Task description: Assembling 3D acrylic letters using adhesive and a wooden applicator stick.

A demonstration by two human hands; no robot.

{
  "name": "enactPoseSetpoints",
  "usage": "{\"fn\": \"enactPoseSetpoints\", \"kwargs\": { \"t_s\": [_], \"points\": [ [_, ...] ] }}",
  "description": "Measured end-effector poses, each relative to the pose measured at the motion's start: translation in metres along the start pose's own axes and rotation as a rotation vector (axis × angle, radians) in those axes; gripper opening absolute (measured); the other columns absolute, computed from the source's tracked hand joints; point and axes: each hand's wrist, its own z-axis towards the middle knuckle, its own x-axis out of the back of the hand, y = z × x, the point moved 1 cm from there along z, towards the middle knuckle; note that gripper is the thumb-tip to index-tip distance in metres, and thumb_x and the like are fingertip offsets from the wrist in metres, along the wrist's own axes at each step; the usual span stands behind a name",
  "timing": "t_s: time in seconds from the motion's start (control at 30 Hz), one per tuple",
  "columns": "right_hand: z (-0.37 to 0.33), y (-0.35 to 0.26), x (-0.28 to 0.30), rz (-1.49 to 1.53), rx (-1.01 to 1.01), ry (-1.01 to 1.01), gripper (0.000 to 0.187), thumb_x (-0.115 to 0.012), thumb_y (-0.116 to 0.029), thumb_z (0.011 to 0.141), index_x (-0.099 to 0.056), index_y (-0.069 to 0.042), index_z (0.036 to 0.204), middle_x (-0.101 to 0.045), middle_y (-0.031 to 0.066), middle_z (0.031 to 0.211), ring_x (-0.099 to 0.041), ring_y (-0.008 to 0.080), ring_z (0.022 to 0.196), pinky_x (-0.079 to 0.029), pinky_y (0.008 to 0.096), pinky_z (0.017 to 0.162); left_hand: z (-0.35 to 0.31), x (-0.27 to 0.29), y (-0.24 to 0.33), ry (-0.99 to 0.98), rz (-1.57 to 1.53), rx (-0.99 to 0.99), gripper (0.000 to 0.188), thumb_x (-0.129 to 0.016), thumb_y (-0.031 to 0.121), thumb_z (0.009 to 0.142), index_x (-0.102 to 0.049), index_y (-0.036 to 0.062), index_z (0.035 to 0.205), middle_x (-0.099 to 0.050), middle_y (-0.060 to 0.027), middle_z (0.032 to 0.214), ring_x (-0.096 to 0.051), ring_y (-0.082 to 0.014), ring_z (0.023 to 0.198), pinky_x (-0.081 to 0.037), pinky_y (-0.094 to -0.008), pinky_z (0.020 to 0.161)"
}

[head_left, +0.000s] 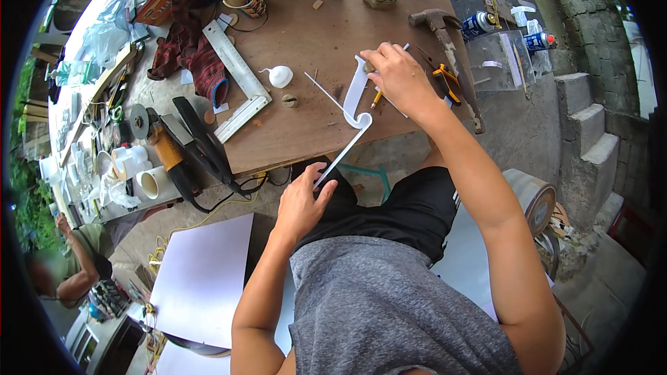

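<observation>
Pencil [376,99] mostly hidden under right hand [401,81]. White strip's [345,151] lower end covered by left hand [300,205]. Bystander [66,274] at left edge blurred, partly cut off.

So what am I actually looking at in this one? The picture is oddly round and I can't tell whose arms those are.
One picture, taken by a wide fisheye camera worn on a person's head and looking down, so straight edges bend near the rim. The two bare arms rising from the bottom are that person's own. The left hand grips the lower end of a thin white strip. The right hand presses a curved white cut-out piece and a pencil onto a brown board. Also there: a metal square, a hammer, pliers, spray cans and an angle grinder. Another person crouches at lower left.
</observation>
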Motion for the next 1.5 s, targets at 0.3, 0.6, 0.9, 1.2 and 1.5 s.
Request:
{"fn": "enactPoseSetpoints", "kwargs": {
  "t_s": [0.3, 0.6, 0.9, 1.2, 1.5],
  "points": [
    [-0.031, 0.003, 0.027, 0.113, -0.066, 0.157, 0.042, -0.075, -0.011, 0.087, -0.064, -0.005, 0.126, -0.065, 0.0124, 0.110, -0.062, 0.0322, 0.104, -0.049, 0.0429, 0.092, 0.002, 0.005, 0.002, 0.088, 0.030, -0.085, 0.040, -0.064, 0.026, 0.100, -0.059, 0.0066, 0.134, -0.069, -0.0158, 0.121, -0.067, -0.0311, 0.103, -0.052, -0.0427, 0.094],
    [-0.104, -0.017, 0.031, 0.282, -0.244, 0.240, 0.036, -0.073, -0.005, 0.087, -0.066, -0.005, 0.121, -0.065, 0.0112, 0.105, -0.063, 0.0320, 0.099, -0.048, 0.0415, 0.089, 0.053, 0.000, 0.034, 0.260, 0.074, -0.411, 0.035, -0.055, 0.000, 0.094, -0.064, 0.0040, 0.127, -0.061, -0.0164, 0.123, -0.058, -0.0366, 0.112, -0.048, -0.0447, 0.098],
    [-0.158, -0.018, 0.020, 0.326, -0.356, 0.212, 0.029, -0.073, -0.004, 0.086, -0.069, -0.005, 0.114, -0.067, 0.0091, 0.102, -0.063, 0.0294, 0.095, -0.048, 0.0393, 0.085, 0.064, -0.005, 0.034, 0.195, 0.282, -0.401, 0.051, -0.058, -0.007, 0.085, -0.065, 0.0077, 0.133, -0.053, -0.0142, 0.136, -0.056, -0.0357, 0.117, -0.047, -0.0468, 0.102],
    [-0.160, -0.028, 0.010, 0.387, -0.344, 0.167, 0.027, -0.074, -0.004, 0.085, -0.068, -0.005, 0.112, -0.067, 0.0086, 0.102, -0.062, 0.0274, 0.091, -0.048, 0.0389, 0.082, 0.066, -0.003, 0.034, 0.163, 0.292, -0.396, 0.053, -0.059, -0.008, 0.083, -0.067, 0.0084, 0.134, -0.051, -0.0142, 0.136, -0.056, -0.0352, 0.117, -0.046, -0.0467, 0.103],
    [-0.167, -0.036, 0.018, 0.376, -0.298, 0.221, 0.027, -0.074, -0.002, 0.084, -0.069, -0.005, 0.111, -0.067, 0.0089, 0.100, -0.063, 0.0279, 0.089, -0.048, 0.0395, 0.082, 0.055, 0.009, 0.031, 0.391, 0.062, -0.405, 0.033, -0.062, -0.003, 0.091, -0.067, 0.0052, 0.122, -0.063, -0.0135, 0.113, -0.064, -0.0301, 0.096, -0.052, -0.0410, 0.083]
  ]
}}
